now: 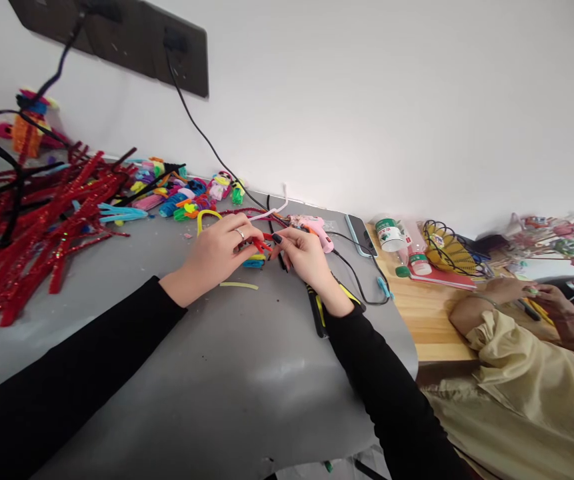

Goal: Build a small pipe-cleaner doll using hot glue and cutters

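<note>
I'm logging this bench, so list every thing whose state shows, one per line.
Left hand: fingers closed on the red piece
Right hand: pinching the same red piece
Red glitter strips: loose, heaped
Pink glue gun: lying down, unheld
Phone: lying face up, screen dark
Black-and-yellow tool: lying down, partly hidden
Yellow strip: loose, flat

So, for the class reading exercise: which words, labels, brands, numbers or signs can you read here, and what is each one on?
None can be read.
Container: marks on its green-and-white label, too blurred to read.
Pink bottle: green band on it, too small to make out any wording.
Glue gun and phone: no lettering can be made out.
</note>
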Available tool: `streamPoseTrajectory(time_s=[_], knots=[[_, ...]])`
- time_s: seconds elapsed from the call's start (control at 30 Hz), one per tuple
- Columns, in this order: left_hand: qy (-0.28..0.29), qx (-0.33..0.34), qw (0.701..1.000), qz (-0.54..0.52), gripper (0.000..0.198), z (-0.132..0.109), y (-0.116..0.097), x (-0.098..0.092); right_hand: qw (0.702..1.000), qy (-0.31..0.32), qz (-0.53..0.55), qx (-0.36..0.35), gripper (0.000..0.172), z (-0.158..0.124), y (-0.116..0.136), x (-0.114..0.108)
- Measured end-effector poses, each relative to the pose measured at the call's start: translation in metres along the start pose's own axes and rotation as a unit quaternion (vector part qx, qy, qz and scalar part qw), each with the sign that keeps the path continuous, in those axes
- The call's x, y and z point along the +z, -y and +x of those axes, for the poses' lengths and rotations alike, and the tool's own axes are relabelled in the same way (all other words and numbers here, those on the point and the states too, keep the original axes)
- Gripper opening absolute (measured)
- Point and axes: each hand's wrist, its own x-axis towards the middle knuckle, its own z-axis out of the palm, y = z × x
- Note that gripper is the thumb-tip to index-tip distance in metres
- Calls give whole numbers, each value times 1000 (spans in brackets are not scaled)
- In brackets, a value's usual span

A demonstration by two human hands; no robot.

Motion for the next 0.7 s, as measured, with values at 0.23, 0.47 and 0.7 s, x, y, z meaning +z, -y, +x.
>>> streamPoseTrajectory(time_s=[0.23,0.47,0.7], knots=[[6,-138,989,-47,18,3,-3,-5,1000,8,-20,-8,36,-1,4,2],[40,-198,977,-65,22,4,-5,-8,999,-13,-35,-18,25,-3,7,4],[34,-136,990,5,35,2,-2,-6,998,-33,-48,-2,21,-5,11,5]])
